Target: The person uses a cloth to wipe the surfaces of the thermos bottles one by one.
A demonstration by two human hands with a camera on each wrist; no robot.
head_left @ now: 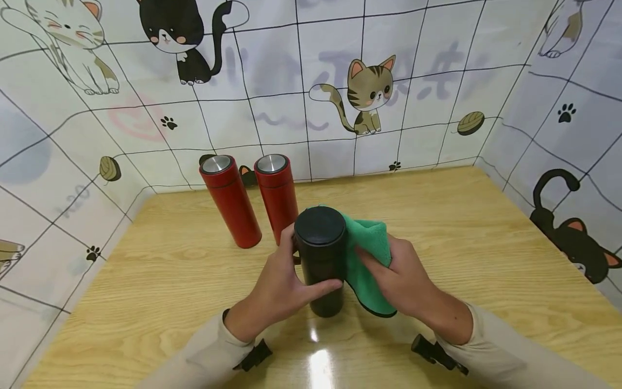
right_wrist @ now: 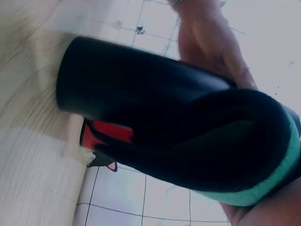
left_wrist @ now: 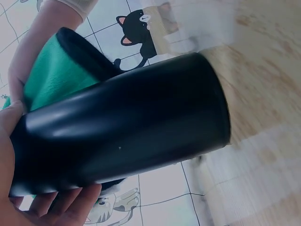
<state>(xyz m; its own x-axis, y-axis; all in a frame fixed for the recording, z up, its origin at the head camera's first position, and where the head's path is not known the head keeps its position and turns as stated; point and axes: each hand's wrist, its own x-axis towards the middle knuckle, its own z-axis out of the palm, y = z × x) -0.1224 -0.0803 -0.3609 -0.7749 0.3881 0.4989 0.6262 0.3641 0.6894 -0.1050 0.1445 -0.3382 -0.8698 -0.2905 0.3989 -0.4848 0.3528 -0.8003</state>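
Observation:
A black thermos flask (head_left: 322, 270) stands roughly upright in front of me, its round dark lid facing up. My left hand (head_left: 279, 281) grips it from the left, thumb across the near side; in the left wrist view the fingers (left_wrist: 82, 202) curl under its wall. A green cloth (head_left: 369, 243) with a dark edge is in my right hand (head_left: 408, 275), which presses it to the flask's right side. The right wrist view shows the cloth (right_wrist: 277, 174) folded round the upper part of the flask (right_wrist: 122, 77). Whether the flask's base touches the table is hard to tell.
Two red thermos flasks with silver lids stand behind and to the left, one at the far left (head_left: 233, 210) and one closer (head_left: 277, 189). The wood-grain table (head_left: 461, 232) meets walls covered in cat-print sheeting (head_left: 272, 65) at the back and sides.

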